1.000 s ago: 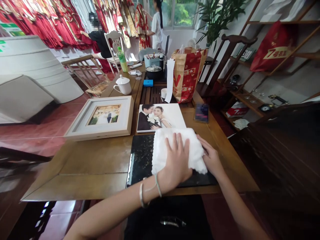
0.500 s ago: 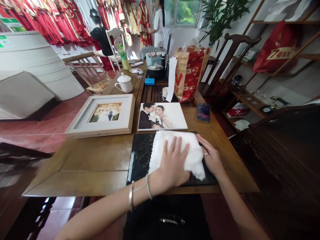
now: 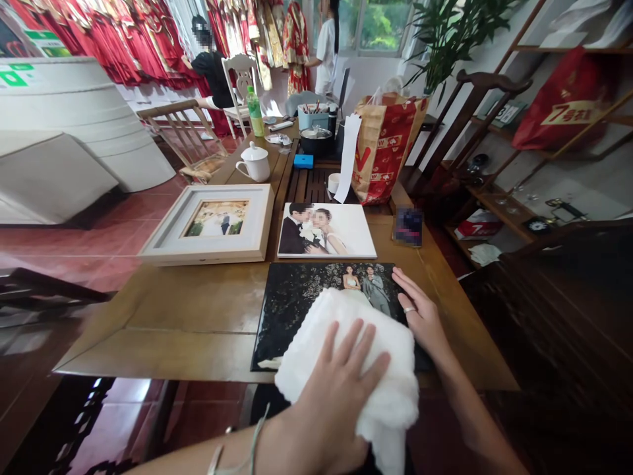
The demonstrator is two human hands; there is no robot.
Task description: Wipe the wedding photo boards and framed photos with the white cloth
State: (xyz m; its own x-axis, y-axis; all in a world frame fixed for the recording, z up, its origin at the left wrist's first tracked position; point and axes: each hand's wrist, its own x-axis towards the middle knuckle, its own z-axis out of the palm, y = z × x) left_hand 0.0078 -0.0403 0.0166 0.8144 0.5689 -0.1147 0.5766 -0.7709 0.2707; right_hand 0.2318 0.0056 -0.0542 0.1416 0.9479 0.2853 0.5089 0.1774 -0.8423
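Note:
A dark, glossy photo panel [image 3: 291,310] showing a couple among blossoms lies flat at the front of the table. My left hand [image 3: 341,376] is spread open over a white cloth [image 3: 321,323], palm down on it. The cloth covers the lower right of the panel and hangs past its front edge. Along the panel's right edge rests my right hand [image 3: 420,313], fingers stretched and a ring on one; its thumb is hidden. Just behind lies a light photo panel [image 3: 356,231] of a couple, and to its left a pale wooden picture frame [image 3: 168,247].
On the wooden table [image 3: 198,297] stand a lidded white mug [image 3: 254,163], a green bottle [image 3: 254,112], a small blue box [image 3: 303,161] and a red-brown paper bag [image 3: 386,152]. A dark phone-like object [image 3: 408,226] lies at right. Two people are in the background.
My left hand has slid the cloth toward me, over the panel's front edge, uncovering the pictured couple. My right hand stays at the right edge. The view has shifted slightly.

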